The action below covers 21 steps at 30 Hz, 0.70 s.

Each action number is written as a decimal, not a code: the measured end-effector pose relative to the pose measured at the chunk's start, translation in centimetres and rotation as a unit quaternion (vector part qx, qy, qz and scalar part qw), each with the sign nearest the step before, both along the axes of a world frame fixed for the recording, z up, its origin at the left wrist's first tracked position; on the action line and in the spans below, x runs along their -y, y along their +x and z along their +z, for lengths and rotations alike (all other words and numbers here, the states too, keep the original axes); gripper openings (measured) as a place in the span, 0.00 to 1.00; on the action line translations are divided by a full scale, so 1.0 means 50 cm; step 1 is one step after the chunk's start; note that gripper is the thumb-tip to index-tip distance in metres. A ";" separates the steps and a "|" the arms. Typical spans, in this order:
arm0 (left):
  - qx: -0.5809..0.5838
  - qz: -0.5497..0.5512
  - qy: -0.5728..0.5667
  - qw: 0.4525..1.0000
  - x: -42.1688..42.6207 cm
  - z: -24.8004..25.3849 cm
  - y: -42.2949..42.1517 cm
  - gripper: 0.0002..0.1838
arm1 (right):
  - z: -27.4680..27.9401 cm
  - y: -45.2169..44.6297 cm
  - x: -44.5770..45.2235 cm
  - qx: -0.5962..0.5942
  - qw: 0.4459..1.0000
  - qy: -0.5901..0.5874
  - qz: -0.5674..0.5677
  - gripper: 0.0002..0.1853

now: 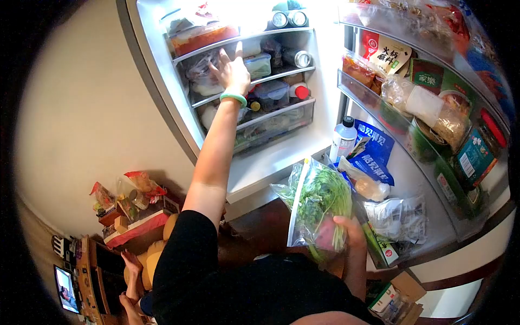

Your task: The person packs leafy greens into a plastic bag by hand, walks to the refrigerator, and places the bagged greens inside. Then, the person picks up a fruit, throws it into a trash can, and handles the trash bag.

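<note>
My left hand [234, 75], a green bangle [234, 98] on its wrist, reaches into the lit fridge with its fingers spread. It is nearest to a clear plastic bag [201, 70] on the middle shelf and to a lidded plastic box [258, 65] on its right. Whether the fingertips touch the bag or the shelf edge, I cannot tell. Lower down, in front of the open door, my right hand [352, 232] grips a clear zip bag of leafy greens [325, 189]. Something pinkish shows in the bag's lower part, close to the thumb.
The open fridge door [390, 108] on the right carries packets, jars and a white bottle [343, 140]. Cans [297, 18] stand on the top shelf, with a drawer [276, 127] at the bottom. A person's legs [131, 271] and a screen [66, 290] show at lower left.
</note>
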<state>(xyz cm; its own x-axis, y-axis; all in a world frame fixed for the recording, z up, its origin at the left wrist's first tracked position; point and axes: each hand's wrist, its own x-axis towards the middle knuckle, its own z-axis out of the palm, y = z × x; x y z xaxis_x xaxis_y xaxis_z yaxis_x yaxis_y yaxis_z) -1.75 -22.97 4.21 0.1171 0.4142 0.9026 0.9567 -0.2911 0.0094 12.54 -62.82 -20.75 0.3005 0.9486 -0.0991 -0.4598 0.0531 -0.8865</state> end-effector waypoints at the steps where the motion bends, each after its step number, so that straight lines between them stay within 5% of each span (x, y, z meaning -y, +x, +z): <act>1: 0.000 -0.001 -0.002 1.000 -0.001 -0.004 -0.001 0.27 | 0.003 -0.001 0.002 0.000 1.000 -0.002 -0.001 0.24; 7: 0.063 -0.057 -0.050 0.995 0.008 -0.001 -0.010 0.20 | 0.010 -0.005 0.002 -0.004 1.000 0.023 -0.003 0.25; 11: -0.011 0.018 -0.040 0.999 -0.062 -0.036 -0.010 0.19 | 0.003 -0.003 -0.001 0.001 1.000 0.015 0.003 0.26; 13: 0.022 -0.015 0.063 0.998 0.043 -0.019 -0.011 0.19 | 0.003 -0.004 -0.001 0.012 1.000 0.015 0.004 0.26; 17: -0.024 -0.206 0.142 0.968 0.197 -0.046 -0.013 0.21 | 0.015 -0.011 -0.008 0.012 1.000 -0.011 0.024 0.27; 19: -0.036 -0.402 0.056 0.913 0.254 -0.108 -0.026 0.18 | 0.024 -0.014 -0.018 0.003 0.999 -0.017 0.043 0.28; 21: 0.063 -0.498 -0.173 0.848 0.340 -0.175 -0.053 0.17 | 0.046 -0.025 -0.025 -0.010 0.998 -0.022 0.049 0.30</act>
<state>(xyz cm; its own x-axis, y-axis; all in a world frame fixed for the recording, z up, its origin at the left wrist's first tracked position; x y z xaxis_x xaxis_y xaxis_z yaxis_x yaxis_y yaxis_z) -4.42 -39.98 -4.52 0.4757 0.4098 0.7783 0.2238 -0.9121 0.3434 11.28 -61.59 -18.46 0.2031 0.9682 -0.1461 -0.4787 -0.0319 -0.8774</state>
